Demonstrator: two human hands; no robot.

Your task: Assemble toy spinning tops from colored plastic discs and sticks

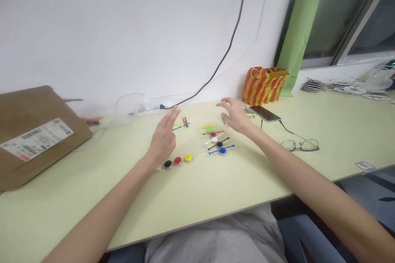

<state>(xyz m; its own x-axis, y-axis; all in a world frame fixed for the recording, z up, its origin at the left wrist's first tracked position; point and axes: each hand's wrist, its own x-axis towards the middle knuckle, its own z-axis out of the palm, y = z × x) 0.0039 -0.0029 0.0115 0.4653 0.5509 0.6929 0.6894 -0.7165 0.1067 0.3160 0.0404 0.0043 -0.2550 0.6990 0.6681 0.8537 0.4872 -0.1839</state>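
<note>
Left hand (162, 141), one: fingers extended close together; whether anything is pinched beneath cannot be told. Right hand (235, 117), one: fingers parted and bent, nothing seen held. For good handling, the row between the hands is best cleared by raised fingers, and each piece is probably best gripped lightly by its round base, since a thin arrow could be turned or snagged. Arrow-topped discs, six, set out on the desk (173, 205) between the two sets of fingers, slanting nearer the wearer: yellow disc (207, 126), green disc (210, 130), red disc (212, 134), white disc (214, 139), black disc (219, 144), blue disc (222, 151). Round pieces without arrows, three plainly seen just nearer than the left fingers: black cap (168, 163), red cap (177, 160), yellow cap (188, 158); a pale fourth is partly hidden. Loose arrows (185, 122), several, crossed beside the left fingertips, uncountable. Beyond the right fingers: striped bag (265, 86), one; phone (265, 113), one.
</note>
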